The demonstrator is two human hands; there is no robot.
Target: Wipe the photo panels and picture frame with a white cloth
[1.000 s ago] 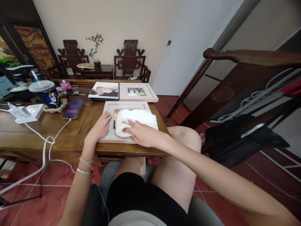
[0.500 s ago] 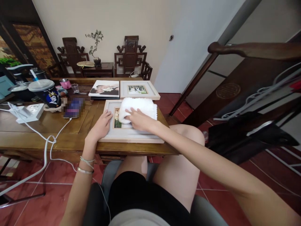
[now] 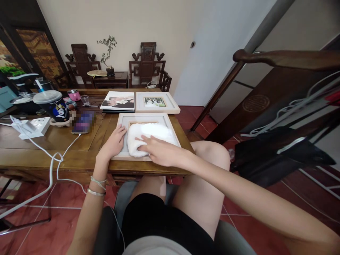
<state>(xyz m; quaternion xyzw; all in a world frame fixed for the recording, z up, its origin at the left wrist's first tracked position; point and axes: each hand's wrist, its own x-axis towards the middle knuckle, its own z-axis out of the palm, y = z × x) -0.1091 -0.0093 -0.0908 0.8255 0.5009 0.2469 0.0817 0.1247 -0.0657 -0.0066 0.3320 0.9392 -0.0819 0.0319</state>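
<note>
A pale wooden picture frame (image 3: 122, 141) lies flat near the table's front edge. My left hand (image 3: 114, 141) is closed over its left side, fingers resting on the rim. Across the frame's face spreads a folded, fluffy white towel (image 3: 156, 130), covering most of the photo inside. My right hand (image 3: 156, 148) presses on the towel near the front rim, fingers on top and partly sunk into the fold.
Behind lie a second framed photo (image 3: 155, 102) and a photo album (image 3: 117, 101). To the left are a phone (image 3: 83, 122) on a white cable, a dark lidded cup (image 3: 54, 108) and a power strip (image 3: 35, 127). A wooden chair rail (image 3: 281, 58) stands at the right.
My right hand and the towel have slid toward me and slightly left, from the frame's upper part to its front rim. My left hand stays where it was.
</note>
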